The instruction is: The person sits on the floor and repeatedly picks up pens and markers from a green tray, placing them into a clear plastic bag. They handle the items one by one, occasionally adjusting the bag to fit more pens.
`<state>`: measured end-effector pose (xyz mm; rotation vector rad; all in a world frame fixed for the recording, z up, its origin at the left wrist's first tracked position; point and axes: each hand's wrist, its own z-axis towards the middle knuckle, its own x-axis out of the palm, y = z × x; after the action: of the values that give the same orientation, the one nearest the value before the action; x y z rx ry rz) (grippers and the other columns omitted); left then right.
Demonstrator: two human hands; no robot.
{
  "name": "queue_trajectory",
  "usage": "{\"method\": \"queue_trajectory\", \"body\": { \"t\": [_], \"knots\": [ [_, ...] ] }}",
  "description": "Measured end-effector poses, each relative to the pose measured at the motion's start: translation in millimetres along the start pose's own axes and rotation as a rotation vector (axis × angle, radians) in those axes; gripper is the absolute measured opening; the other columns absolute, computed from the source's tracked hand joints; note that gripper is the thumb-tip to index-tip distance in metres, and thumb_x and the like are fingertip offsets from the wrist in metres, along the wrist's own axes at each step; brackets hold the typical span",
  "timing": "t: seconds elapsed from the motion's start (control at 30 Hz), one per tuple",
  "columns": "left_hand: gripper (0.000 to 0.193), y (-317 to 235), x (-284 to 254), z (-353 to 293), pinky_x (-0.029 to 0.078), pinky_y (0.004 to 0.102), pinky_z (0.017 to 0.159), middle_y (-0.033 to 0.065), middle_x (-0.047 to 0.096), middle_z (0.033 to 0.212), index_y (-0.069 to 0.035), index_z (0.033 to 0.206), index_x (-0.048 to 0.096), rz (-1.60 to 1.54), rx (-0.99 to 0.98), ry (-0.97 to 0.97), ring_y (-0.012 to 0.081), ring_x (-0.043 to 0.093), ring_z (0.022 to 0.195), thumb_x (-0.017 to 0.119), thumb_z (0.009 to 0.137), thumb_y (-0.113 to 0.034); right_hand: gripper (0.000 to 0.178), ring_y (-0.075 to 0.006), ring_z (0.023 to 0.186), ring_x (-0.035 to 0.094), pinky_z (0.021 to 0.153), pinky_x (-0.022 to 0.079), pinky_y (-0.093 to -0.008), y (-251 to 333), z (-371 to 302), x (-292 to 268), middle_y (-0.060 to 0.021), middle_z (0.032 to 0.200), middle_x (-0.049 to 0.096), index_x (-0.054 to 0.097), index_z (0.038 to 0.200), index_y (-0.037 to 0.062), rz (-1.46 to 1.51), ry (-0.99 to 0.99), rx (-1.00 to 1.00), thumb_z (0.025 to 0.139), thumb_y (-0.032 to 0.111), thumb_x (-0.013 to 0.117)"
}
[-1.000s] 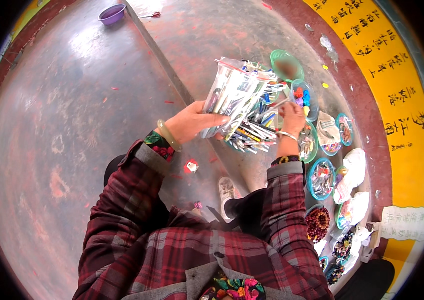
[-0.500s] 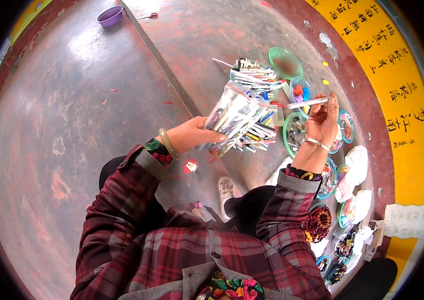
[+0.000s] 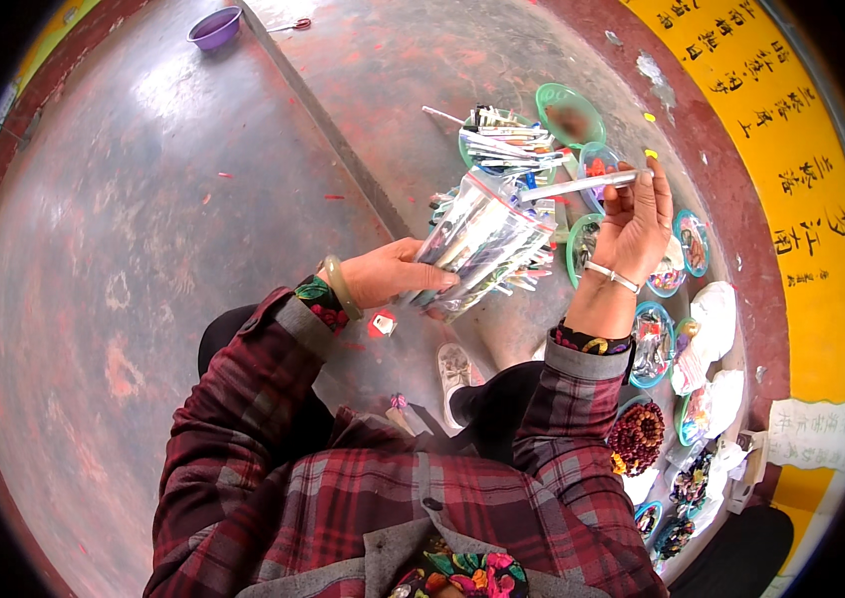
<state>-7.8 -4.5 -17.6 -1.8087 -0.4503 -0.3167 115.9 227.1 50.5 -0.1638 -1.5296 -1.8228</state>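
Observation:
My left hand (image 3: 393, 272) is closed on a clear zip bag (image 3: 487, 234) full of pens, holding it tilted above the floor. Between thumb and fingertips, my right hand (image 3: 639, 221) pinches a white pen (image 3: 582, 185) by one end. The pen's other end points left, at the mouth of the bag. Behind the bag, a heap of pens (image 3: 532, 267) partly shows. Farther off, a green basket (image 3: 464, 149) is piled with many white pens (image 3: 507, 140).
A green bowl (image 3: 582, 97) stands beyond the pens. Along the right lie baskets of small goods, among them a blue basket (image 3: 653, 344) and dark red beads (image 3: 636, 439), with white plastic bags (image 3: 711, 309). A purple basin (image 3: 214, 28) and scissors (image 3: 293, 25) are far left.
My right hand has moved slightly left and up, bringing the pen's free end to the bag's mouth. The bag has shifted a little and is still in my left hand.

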Motion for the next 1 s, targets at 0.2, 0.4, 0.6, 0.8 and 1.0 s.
{"method": "queue_trajectory", "body": {
  "t": [0.2, 0.4, 0.6, 0.8, 1.0],
  "knots": [
    [0.046, 4, -1, 2, 0.049, 0.0294, 0.077, 0.0085, 0.060, 0.105, 0.002, 0.119, 0.051, -0.029, 0.035, 0.012, 0.0150, 0.059, 0.088, 0.062, 0.083, -0.026, 0.023, -0.0121, 0.070, 0.061, 0.057, 0.053, -0.0221, -4, -2, 1, -0.0091, 0.087, 0.064, 0.057, 0.108, 0.0007, -0.084, 0.032, 0.012, 0.086, 0.008, 0.058],
    [0.048, 5, -1, 3, 0.049, 0.0301, 0.077, 0.0085, 0.059, 0.107, 0.002, 0.119, 0.051, -0.048, 0.026, 0.012, 0.0151, 0.057, 0.091, 0.063, 0.082, -0.025, 0.023, -0.0113, 0.068, 0.060, 0.056, 0.053, -0.0220, -5, -2, -1, -0.0084, 0.086, 0.064, 0.057, 0.108, -0.0005, -0.034, 0.069, 0.053, 0.086, 0.008, 0.058],
    [0.048, 9, -1, 4, 0.049, 0.0308, 0.077, 0.0090, 0.059, 0.107, 0.003, 0.119, 0.051, -0.138, 0.026, -0.001, 0.0156, 0.057, 0.091, 0.064, 0.081, -0.025, 0.022, -0.0118, 0.068, 0.060, 0.055, 0.052, -0.0212, -5, -4, 3, -0.0093, 0.086, 0.064, 0.058, 0.107, -0.0008, -0.059, 0.121, 0.086, 0.086, 0.006, 0.058],
    [0.044, 11, -4, 4, 0.050, 0.0304, 0.077, 0.0080, 0.060, 0.104, 0.003, 0.117, 0.052, -0.126, 0.025, -0.027, 0.0147, 0.058, 0.091, 0.064, 0.082, -0.022, 0.022, -0.0125, 0.068, 0.061, 0.055, 0.052, -0.0214, -11, -10, 7, -0.0095, 0.086, 0.065, 0.058, 0.106, -0.0002, -0.125, 0.211, 0.181, 0.084, 0.004, 0.059],
    [0.041, 9, -5, 6, 0.051, 0.0323, 0.076, 0.0079, 0.060, 0.104, 0.002, 0.116, 0.051, -0.133, 0.046, -0.003, 0.0162, 0.060, 0.090, 0.064, 0.083, -0.017, 0.018, -0.0110, 0.072, 0.060, 0.062, 0.046, -0.0208, -16, -33, 31, -0.0095, 0.084, 0.067, 0.059, 0.099, 0.0028, -0.174, 0.280, 0.210, 0.081, 0.004, 0.063]
  ]
}}
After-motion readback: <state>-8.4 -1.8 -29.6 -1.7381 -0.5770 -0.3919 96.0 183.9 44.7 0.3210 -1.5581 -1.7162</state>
